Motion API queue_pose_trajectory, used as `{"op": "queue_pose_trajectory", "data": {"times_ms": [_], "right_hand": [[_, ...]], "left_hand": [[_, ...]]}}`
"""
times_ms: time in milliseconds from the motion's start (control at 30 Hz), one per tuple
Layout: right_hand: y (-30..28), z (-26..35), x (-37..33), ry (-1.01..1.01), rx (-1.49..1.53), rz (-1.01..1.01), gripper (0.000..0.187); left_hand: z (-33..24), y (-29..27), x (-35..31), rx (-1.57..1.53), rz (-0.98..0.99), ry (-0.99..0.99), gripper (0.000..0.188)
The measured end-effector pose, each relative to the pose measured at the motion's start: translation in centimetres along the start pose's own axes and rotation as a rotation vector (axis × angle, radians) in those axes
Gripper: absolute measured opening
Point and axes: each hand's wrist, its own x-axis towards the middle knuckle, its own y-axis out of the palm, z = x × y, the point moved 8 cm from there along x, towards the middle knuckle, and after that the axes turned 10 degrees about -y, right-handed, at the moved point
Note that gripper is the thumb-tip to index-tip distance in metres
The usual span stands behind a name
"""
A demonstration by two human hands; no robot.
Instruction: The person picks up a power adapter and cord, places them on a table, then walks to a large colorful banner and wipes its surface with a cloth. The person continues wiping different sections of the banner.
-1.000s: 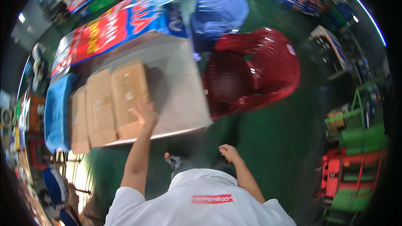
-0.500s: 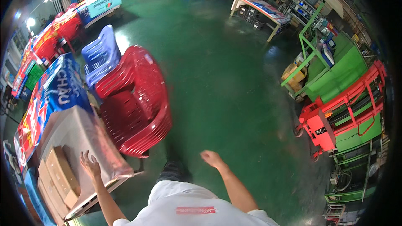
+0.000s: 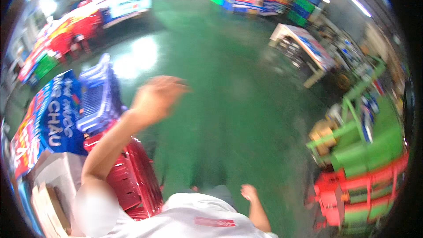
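Observation:
My left hand is raised on a bent arm over the green floor, right of the blue plastic chairs. It is smeared by motion, its fingers loosely bent towards the right, and nothing shows in it. Below that forearm stand stacked red plastic chairs, partly covered by the arm; I see no contact. My right hand hangs low beside my white shirt, over the floor. Its fingers are slightly apart and loosely curled, with nothing visible in them.
At left, a covered table bears cardboard boxes beside a blue printed sheet. On the right are a red wheeled frame and a green metal structure. A low table stands farther back. Green floor runs between.
My left hand has risen from near the cardboard boxes, moving forward and right. My right hand is lower and farther right. The view has shifted, and the red chairs appear closer to me.

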Motion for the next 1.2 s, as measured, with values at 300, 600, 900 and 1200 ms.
{"op": "queue_pose_trajectory", "data": {"times_ms": [300, 600, 900, 1200], "right_hand": [[-1.5, 6.1, 21.2, 0.62, -0.797, -0.038, 0.022], [43.3, 56.0, 70.1, -0.338, -0.84, 0.331, 0.012], [91.1, 67.4, 85.1, -0.491, -0.656, 0.662, 0.02], [91.2, 52.3, 99.4, 0.271, -1.251, 0.478, 0.028]], "left_hand": [[6.6, 31.6, 19.5, -0.249, 0.205, 0.171, 0.024], [40.3, 31.2, 1.3, -0.156, 0.342, -1.29, 0.03], [75.0, 30.9, 22.4, -0.245, 0.15, -1.393, 0.028], [117.1, 26.0, 52.5, -0.284, -0.237, -0.539, 0.02]]}}
